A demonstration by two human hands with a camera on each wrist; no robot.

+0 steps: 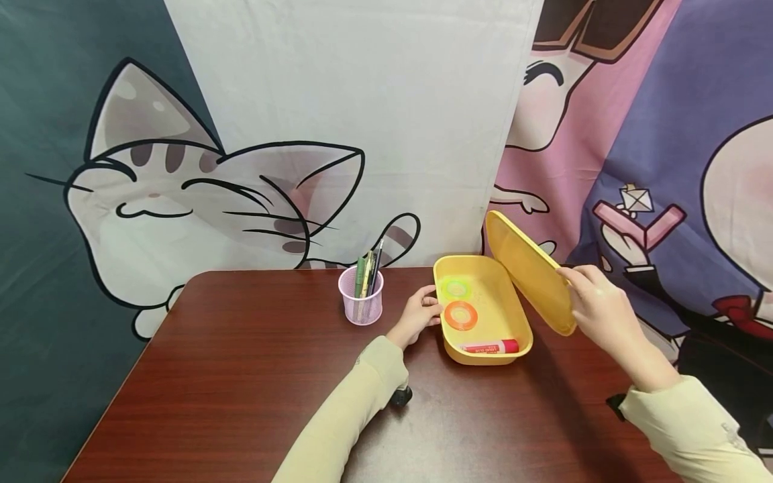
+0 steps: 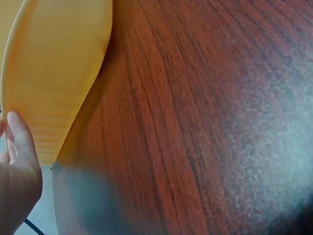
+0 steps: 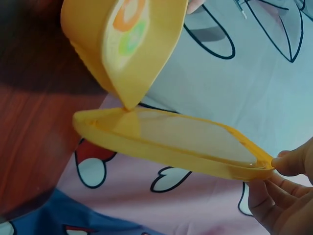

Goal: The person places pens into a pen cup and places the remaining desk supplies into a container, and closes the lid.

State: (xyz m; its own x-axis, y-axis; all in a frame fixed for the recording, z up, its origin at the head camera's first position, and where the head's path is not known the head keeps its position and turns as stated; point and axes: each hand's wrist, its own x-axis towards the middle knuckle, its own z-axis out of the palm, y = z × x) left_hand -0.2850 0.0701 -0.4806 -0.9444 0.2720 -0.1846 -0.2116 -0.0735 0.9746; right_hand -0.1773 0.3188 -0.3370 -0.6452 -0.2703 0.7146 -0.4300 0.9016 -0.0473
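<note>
A yellow plastic box [image 1: 483, 359] sits on the table with its top uncovered. Inside lie a green tape roll [image 1: 457, 289], an orange tape roll [image 1: 461, 315] and a red-and-white liquid glue tube [image 1: 490, 347]. My left hand [image 1: 417, 315] holds the box at its left side; in the left wrist view its thumb [image 2: 20, 134] lies against the wall. To the right, my right hand [image 1: 604, 312] pinches the edge of the yellow lid [image 1: 531, 272], which tilts up beside the box. The right wrist view shows thumb and fingers on opposite faces of the lid [image 3: 171, 154].
A pink mesh pen cup [image 1: 360, 305] holding several pens stands left of the box, near the table's back edge. The brown wooden table [image 1: 241, 376] extends left and forward. Behind it hangs a cloth [image 1: 374, 100] printed with cartoon figures.
</note>
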